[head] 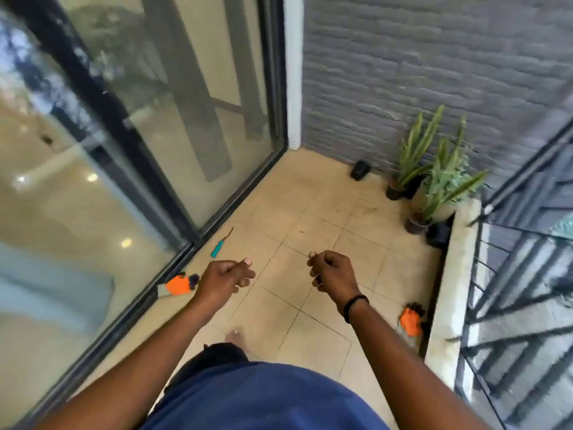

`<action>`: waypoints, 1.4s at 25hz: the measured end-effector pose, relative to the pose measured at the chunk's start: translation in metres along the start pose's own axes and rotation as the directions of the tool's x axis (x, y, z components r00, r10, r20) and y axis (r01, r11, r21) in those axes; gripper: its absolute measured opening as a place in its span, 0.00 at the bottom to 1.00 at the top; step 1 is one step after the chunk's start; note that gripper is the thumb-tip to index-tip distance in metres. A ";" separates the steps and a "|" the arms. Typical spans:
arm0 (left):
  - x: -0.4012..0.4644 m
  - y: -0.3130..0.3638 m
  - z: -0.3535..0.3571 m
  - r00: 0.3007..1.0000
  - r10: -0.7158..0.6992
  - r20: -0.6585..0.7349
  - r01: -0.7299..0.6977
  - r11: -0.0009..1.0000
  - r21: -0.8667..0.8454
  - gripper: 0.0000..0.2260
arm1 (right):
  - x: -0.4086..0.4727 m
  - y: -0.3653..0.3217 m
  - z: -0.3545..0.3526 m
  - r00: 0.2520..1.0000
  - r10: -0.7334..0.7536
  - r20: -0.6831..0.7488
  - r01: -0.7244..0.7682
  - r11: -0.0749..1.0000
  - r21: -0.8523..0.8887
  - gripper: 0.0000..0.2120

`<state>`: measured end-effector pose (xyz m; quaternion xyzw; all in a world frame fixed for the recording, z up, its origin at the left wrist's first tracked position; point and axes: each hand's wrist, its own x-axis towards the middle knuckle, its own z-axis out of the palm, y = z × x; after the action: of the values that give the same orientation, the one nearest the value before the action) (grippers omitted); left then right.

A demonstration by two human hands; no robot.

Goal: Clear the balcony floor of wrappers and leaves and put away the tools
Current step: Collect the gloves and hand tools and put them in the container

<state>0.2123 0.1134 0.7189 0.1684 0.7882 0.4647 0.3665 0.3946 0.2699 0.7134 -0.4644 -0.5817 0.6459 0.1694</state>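
Observation:
I stand on a beige tiled balcony floor [313,212]. My left hand [226,276] and my right hand [330,270] hover at waist height with fingers loosely curled, holding nothing. A teal-handled tool [218,247] lies on the floor beside the sliding door track. An orange glove [179,284] lies by the track just left of my left hand. A second orange glove [410,319] lies at the foot of the low parapet on the right. A tiny dark scrap [301,232] sits on a tile further ahead.
Glass sliding doors [173,125] run along the left. A grey brick wall [418,72] closes the far end, with a black object [359,170] at its base. Potted plants [434,181] stand in the far right corner. A low stone parapet [449,290] with black railing borders the right.

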 end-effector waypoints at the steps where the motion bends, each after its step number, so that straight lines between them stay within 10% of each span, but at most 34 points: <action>1: 0.003 -0.010 -0.015 0.999 -0.037 -0.011 0.036 0.998 -0.051 0.13 | 0.010 -0.009 0.018 0.999 -0.008 0.045 0.010 0.999 -0.042 0.16; 11: 0.113 -0.071 -0.201 0.967 -0.241 -0.082 0.211 0.938 -0.274 0.11 | 0.123 -0.072 0.232 0.957 0.062 0.283 -0.002 0.978 -0.208 0.15; 19: 0.225 -0.070 -0.225 0.944 -0.329 0.008 0.318 0.904 -0.285 0.11 | 0.192 -0.074 0.286 0.949 0.273 0.160 -0.253 0.958 -0.138 0.11; 35: 0.484 -0.052 -0.149 0.932 -0.352 0.083 0.301 0.883 0.360 0.03 | 0.487 -0.022 0.308 0.866 0.497 0.062 -0.491 0.867 -0.082 0.08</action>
<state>-0.2203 0.2893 0.5149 0.1274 0.8450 0.2386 0.4613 -0.1068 0.4629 0.5040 -0.5764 -0.4700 0.6673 -0.0400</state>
